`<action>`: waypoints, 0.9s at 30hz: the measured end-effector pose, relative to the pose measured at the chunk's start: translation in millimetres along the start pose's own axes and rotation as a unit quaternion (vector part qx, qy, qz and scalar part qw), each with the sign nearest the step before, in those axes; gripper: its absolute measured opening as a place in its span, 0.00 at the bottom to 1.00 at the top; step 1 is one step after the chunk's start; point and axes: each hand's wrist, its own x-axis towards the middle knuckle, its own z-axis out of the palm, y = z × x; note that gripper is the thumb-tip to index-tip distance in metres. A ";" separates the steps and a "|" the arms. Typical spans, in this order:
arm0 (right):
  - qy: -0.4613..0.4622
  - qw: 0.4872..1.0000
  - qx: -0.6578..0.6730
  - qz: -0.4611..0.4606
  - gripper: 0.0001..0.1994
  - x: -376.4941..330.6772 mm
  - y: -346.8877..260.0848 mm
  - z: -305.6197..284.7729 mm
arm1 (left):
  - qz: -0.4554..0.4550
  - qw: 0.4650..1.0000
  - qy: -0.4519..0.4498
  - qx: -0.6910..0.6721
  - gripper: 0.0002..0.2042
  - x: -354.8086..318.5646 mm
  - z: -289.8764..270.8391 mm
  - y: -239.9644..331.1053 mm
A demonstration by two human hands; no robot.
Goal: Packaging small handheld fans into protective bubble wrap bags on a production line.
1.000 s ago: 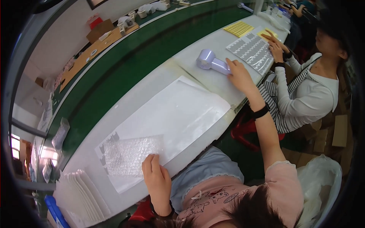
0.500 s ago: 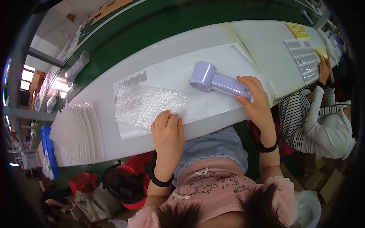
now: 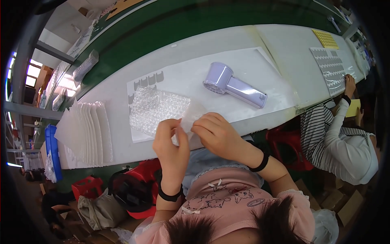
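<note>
Obs., white bench seen from above. Left hand (image 3: 170,136) and right hand (image 3: 215,132) meet at the near edge of the white table (image 3: 195,44). Both pinch the near right corner of a bubble-wrap bag (image 3: 158,109); fingers clenched on the clear film, the corner lifted slightly off the surface, thumbs on top. The rest of the bag lies flat on a white sheet (image 3: 260,65), its far end toward the green strip (image 3: 170,20).

Lilac handheld device (image 3: 233,84), round head plus straight handle, lies on its side on the same sheet, just right of the bag and beyond the right hand; not touched by either hand.

Stack of fanned white bags (image 3: 85,132) at the left end of the table, well apart from the hands. Blue bin (image 3: 50,150) below that end.

To the right: a co-worker in a striped top (image 3: 321,130), one hand on a grey tray of small parts (image 3: 331,69); yellow tray (image 3: 325,38) beyond it
</note>
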 end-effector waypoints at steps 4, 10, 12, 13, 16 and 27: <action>-0.056 0.997 -0.057 -0.017 0.17 -1.4 1.9 -1.5 | 0.028 0.996 0.065 0.055 0.04 5.0 -0.7 2.9; -0.014 0.998 0.009 -0.057 0.18 -6.5 6.0 -25.6 | 0.034 0.986 -0.050 0.158 0.04 0.7 12.9 -1.7; 0.103 0.989 -0.107 -0.004 0.20 -7.0 16.6 -57.0 | 0.020 0.986 -0.064 0.153 0.03 1.7 13.5 -1.8; 0.114 0.981 -0.148 0.056 0.21 -4.5 21.5 -70.1 | 0.005 0.985 -0.081 0.151 0.03 1.8 13.2 -2.0; 0.067 0.963 -0.200 0.168 0.23 -2.4 33.0 -84.7 | -0.035 0.982 -0.105 0.153 0.03 4.3 14.8 -1.3; 0.019 0.948 0.133 0.290 0.28 -20.9 13.8 -95.6 | 0.090 0.986 0.037 0.135 0.04 10.1 17.1 -16.3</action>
